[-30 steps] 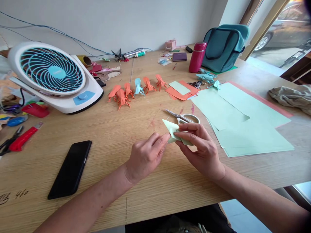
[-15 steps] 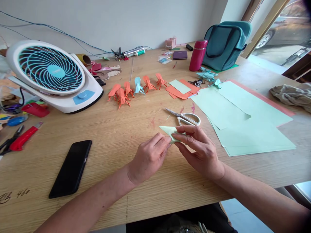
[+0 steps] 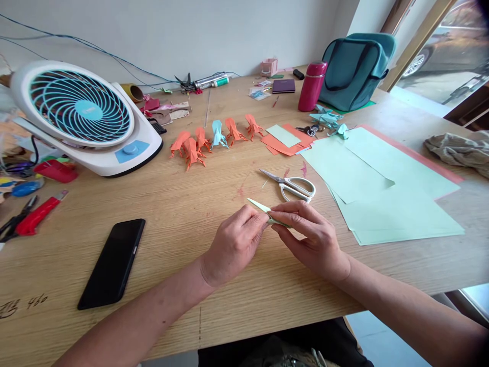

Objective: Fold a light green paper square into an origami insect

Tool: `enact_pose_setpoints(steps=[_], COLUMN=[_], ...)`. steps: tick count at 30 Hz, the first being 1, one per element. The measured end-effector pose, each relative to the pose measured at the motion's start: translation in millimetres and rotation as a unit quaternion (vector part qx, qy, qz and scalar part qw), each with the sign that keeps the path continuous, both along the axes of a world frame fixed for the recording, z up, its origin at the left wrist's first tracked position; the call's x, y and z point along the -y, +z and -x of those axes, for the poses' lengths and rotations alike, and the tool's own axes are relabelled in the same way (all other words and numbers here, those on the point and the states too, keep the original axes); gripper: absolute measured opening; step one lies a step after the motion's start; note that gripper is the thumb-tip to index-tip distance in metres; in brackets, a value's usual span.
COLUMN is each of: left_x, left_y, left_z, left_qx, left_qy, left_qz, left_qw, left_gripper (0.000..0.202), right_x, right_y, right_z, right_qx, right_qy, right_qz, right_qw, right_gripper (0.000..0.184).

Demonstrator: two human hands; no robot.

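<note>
A small folded piece of pale green paper (image 3: 259,205) is pinched between both hands above the table. Its narrow point sticks out toward the upper left, and much of the rest is hidden by fingers. My left hand (image 3: 237,245) grips it from the left with curled fingers and thumb. From the right, my right hand (image 3: 311,237) presses it between thumb and fingers. Just beyond the right hand lie scissors (image 3: 294,187) with white handles, blades toward the upper left. Farther back stand several folded orange paper figures (image 3: 191,152) and a light blue one (image 3: 217,135).
Pale green sheets (image 3: 405,214) lie at the right, with orange paper (image 3: 284,145) behind. A black phone (image 3: 111,264) and a white fan (image 3: 133,153) are at the left. A pink bottle (image 3: 312,86) and a teal bag (image 3: 349,76) stand at the back right.
The green paper's exposed tip has gone from a broad triangle to a thin spike. My right fingers have closed in and moved slightly left over it.
</note>
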State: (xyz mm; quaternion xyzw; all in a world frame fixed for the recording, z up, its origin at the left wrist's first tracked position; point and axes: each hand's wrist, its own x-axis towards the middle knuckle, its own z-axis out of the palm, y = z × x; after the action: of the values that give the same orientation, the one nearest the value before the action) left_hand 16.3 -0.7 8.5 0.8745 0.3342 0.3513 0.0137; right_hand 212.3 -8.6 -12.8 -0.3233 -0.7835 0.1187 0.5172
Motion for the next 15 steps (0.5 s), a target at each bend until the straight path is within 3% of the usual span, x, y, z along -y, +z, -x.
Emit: enact_pose_setpoints(steps=[15], left_x=[0.8], left_y=[4.2], left_z=[-3.0], left_qx=[0.156], left_qy=[-0.047], left_qz=[0.060], left_qw=[0.985], left_gripper=[0.019], right_x=[-0.2], right_y=[0.7], right_z=[2.2], right_qx=[-0.026], right_qy=[0.006], right_qz=[0.007], right_qw=[1.000], right_gripper=[0.043])
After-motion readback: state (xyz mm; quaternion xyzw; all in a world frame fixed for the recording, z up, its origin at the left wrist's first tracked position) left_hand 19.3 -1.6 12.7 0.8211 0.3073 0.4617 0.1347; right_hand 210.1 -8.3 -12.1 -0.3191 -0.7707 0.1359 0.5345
